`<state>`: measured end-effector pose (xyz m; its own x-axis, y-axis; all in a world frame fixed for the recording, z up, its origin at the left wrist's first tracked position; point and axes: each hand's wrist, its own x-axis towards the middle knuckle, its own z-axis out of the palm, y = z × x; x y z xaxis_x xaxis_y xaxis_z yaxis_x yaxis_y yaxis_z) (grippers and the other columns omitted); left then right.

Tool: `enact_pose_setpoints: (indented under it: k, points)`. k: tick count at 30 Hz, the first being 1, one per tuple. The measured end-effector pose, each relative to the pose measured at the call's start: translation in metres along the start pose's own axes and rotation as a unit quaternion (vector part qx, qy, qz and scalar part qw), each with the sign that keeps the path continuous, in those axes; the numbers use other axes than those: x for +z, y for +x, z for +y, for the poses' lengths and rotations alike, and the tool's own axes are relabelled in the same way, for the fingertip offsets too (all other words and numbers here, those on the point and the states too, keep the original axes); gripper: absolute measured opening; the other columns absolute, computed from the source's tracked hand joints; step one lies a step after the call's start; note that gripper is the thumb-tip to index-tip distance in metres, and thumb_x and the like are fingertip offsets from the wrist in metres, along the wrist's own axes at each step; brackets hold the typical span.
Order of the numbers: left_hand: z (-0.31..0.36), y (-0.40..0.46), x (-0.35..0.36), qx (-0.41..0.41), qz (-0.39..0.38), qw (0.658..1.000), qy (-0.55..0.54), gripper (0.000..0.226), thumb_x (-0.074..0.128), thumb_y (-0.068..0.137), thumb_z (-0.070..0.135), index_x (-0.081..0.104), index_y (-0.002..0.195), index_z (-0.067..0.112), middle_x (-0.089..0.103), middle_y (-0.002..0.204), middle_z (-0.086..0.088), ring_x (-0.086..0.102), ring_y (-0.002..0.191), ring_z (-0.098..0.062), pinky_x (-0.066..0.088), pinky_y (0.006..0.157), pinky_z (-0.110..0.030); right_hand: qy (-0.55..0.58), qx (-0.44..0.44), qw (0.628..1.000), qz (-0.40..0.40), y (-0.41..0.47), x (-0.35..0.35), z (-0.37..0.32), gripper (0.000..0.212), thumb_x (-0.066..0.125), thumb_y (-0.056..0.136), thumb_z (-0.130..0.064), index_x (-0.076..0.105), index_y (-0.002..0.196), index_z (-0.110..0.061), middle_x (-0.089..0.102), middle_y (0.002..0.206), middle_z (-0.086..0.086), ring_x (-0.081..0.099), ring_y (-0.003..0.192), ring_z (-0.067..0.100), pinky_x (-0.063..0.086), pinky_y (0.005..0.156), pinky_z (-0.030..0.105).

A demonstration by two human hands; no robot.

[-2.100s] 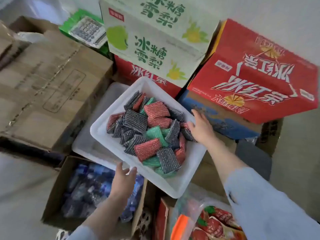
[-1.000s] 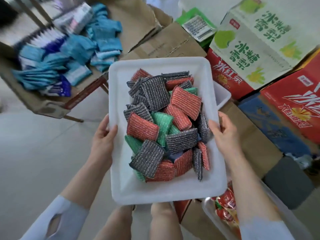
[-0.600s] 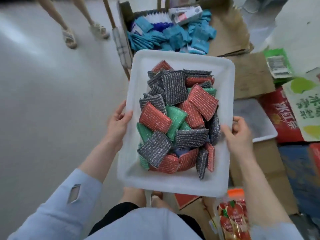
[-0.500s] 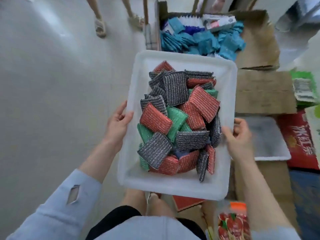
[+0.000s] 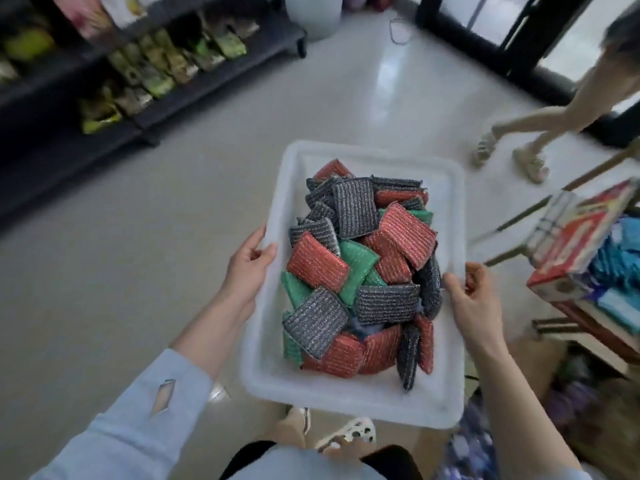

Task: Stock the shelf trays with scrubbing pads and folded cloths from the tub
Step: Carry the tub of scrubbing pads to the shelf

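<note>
Both hands carry the tub. Left hand (image 5: 247,268) grips the white plastic tub (image 5: 346,393) on its left long rim, thumb hooked over the edge, remaining fingers hidden under the lip. Right hand (image 5: 472,299) grips the right long rim, thumb on top by the pads, fingers curled over the outer side. Tub sits centre frame, held off the floor, long axis running away from the person. Inside: loose heap of scrubbing pads (image 5: 360,268), metallic-thread type, in red, green and dark grey, stacked at mixed angles; some stand on edge against the right wall, and bare tub bottom shows at the near end. No folded cloths visible in the tub. Light blue sleeve (image 5: 138,410) on the left forearm, with a diamond-shaped opening near the cuff. Person's feet in white sandals (image 5: 346,433) show below the near rim. Pale glossy floor (image 5: 121,271) all around. Upper left of the frame: dark shelf unit (image 5: 145,109) with rows of green and yellow packets, blurred. Right edge: a rack holding a red-and-white carton (image 5: 581,237) and blue packets (image 5: 620,261). Upper right: a second person's bare legs in sandals (image 5: 509,154), near a dark-framed glass door (image 5: 519,46).
</note>
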<state>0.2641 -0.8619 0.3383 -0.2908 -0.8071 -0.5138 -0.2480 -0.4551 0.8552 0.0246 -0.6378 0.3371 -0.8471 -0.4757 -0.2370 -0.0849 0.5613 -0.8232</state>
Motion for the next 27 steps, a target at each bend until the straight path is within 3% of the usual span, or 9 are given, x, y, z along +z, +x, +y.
enact_pose_setpoints:
  k: [4,7,11,17,21,27]
  points:
    - [0.029,0.049,-0.048,0.013,0.045,0.998,-0.029,0.052,0.060,0.095,0.016,0.043,0.144,0.022,0.051,0.140,-0.007,0.048,0.130,-0.020,0.031,0.116,-0.035,-0.018,-0.048,0.998,-0.043,0.048,0.061,-0.066,0.019,0.059,0.092,-0.029,0.050,0.107,-0.020,0.061,0.096,-0.001,0.058,0.086,0.016,0.048,0.080,0.037]
    - [0.051,0.093,-0.066,0.016,0.064,0.997,-0.040,0.050,0.062,0.094,0.018,0.047,0.142,0.024,0.056,0.136,-0.007,0.052,0.126,-0.022,0.034,0.114,-0.041,-0.029,-0.076,0.995,-0.057,0.091,0.092,-0.107,0.016,0.058,0.093,-0.024,0.049,0.105,-0.019,0.057,0.089,-0.009,0.053,0.077,0.004,0.040,0.073,0.029]
    - [0.086,0.157,-0.065,0.015,0.097,0.993,-0.060,0.049,0.063,0.094,0.017,0.049,0.140,0.025,0.060,0.130,-0.012,0.055,0.123,-0.030,0.039,0.111,-0.047,-0.066,-0.105,0.990,-0.065,0.168,0.127,-0.152,0.018,0.058,0.090,-0.027,0.055,0.105,-0.018,0.060,0.091,-0.007,0.056,0.083,0.013,0.040,0.070,0.030]
    - [0.148,0.257,-0.042,0.011,0.142,0.985,-0.097,0.050,0.065,0.092,0.019,0.051,0.139,0.025,0.059,0.134,-0.007,0.055,0.124,-0.029,0.038,0.110,-0.051,-0.065,-0.139,0.983,-0.097,0.297,0.169,-0.230,0.014,0.059,0.090,-0.026,0.052,0.101,-0.020,0.056,0.085,-0.011,0.056,0.083,0.016,0.043,0.073,0.031]
    - [0.200,0.322,-0.029,0.017,0.172,0.978,-0.113,0.050,0.064,0.092,0.017,0.050,0.140,0.023,0.059,0.134,-0.002,0.055,0.124,-0.026,0.039,0.110,-0.049,-0.077,-0.159,0.976,-0.125,0.384,0.201,-0.288,0.020,0.059,0.090,-0.026,0.054,0.106,-0.016,0.060,0.091,-0.002,0.057,0.081,0.018,0.044,0.071,0.031]
    - [0.292,0.439,-0.017,0.032,0.198,0.972,-0.123,0.050,0.063,0.094,0.017,0.048,0.142,0.022,0.058,0.131,-0.003,0.056,0.120,-0.023,0.038,0.111,-0.041,-0.094,-0.189,0.967,-0.145,0.515,0.264,-0.376,0.017,0.058,0.091,-0.025,0.055,0.104,-0.015,0.057,0.080,-0.009,0.055,0.074,0.016,0.038,0.062,0.029]
